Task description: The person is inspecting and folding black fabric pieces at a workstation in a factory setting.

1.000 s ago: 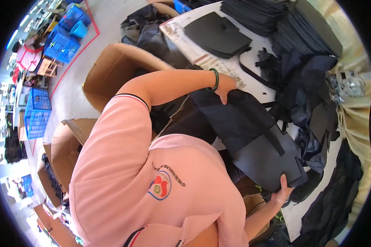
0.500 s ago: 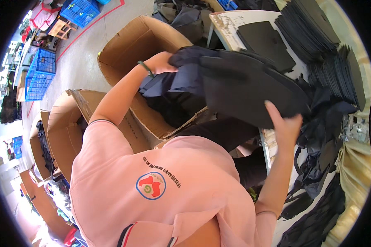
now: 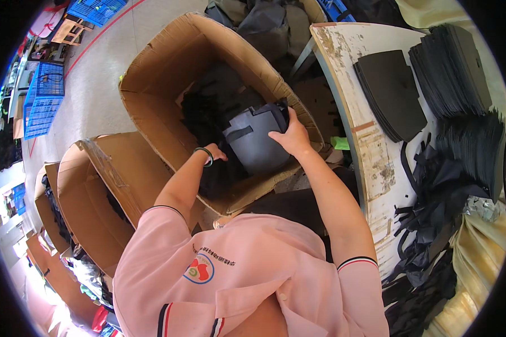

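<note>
Inside a large open cardboard box (image 3: 152,106), a dark grey curved panel with a black strap and fabric edging (image 3: 258,140) lies over black pieces. My right hand (image 3: 292,135) grips its right edge, thumb on the face, the other fingers hidden behind. To the left of the panel, my left hand (image 3: 215,153) reaches into the box with bent fingers among black fabric (image 3: 202,121). What those fingers hold, if anything, does not show. A green band circles the left wrist.
A worn white table (image 3: 371,174) at the right bears a short stack of black panels (image 3: 389,92), taller stacks (image 3: 452,70) and loose black strapped pieces (image 3: 433,185). More cardboard boxes (image 3: 95,191) stand at the left. Blue crates (image 3: 44,101) sit beyond on the floor.
Both hands have moved from beside the table, leftward and down into the box. The dark panel and fabric, earlier held up between the hands, are now inside it.
</note>
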Demonstrator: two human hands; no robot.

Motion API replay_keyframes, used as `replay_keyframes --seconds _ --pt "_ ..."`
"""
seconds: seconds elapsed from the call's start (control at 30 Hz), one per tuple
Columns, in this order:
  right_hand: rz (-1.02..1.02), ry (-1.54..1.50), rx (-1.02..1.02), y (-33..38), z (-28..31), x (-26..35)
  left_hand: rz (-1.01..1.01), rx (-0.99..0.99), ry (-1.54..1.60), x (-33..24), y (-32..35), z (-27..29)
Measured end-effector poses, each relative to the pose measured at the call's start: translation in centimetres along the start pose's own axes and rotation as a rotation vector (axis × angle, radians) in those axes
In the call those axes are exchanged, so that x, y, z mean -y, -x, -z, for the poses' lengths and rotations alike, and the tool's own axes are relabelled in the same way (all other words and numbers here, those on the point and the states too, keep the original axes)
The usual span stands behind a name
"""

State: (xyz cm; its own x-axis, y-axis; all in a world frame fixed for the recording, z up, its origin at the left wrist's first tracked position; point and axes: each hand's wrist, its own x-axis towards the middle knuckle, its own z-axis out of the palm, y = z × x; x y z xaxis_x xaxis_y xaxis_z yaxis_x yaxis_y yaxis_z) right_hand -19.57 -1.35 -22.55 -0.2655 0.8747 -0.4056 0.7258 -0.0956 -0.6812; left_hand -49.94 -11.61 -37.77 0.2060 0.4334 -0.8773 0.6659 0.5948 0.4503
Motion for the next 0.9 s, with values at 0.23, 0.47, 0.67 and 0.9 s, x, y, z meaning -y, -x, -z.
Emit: replay_keyframes --seconds 0.23,0.47,0.67,0.9 --pt "-0.173 0.347 0.109 -0.7 -2.4 -4.7 0.261 0.14 -0.599 1.7 -5.6 -6.9" --pt "-0.107 -0.268 0.271 6.1 1.1 -3.1 -0.096 0.169 -0.357 2.1 -8.7 -13.4" --pt "0.09 -0.444 -0.102 17.6 12.8 -3.1 -0.313 -0.097 0.288 -2.4 -8.5 -9.2" --pt "-0.312 0.15 -1.387 34.4 26.7 -13.9 -0.803 -0.634 0.591 -17.5 -1.0 -0.3"
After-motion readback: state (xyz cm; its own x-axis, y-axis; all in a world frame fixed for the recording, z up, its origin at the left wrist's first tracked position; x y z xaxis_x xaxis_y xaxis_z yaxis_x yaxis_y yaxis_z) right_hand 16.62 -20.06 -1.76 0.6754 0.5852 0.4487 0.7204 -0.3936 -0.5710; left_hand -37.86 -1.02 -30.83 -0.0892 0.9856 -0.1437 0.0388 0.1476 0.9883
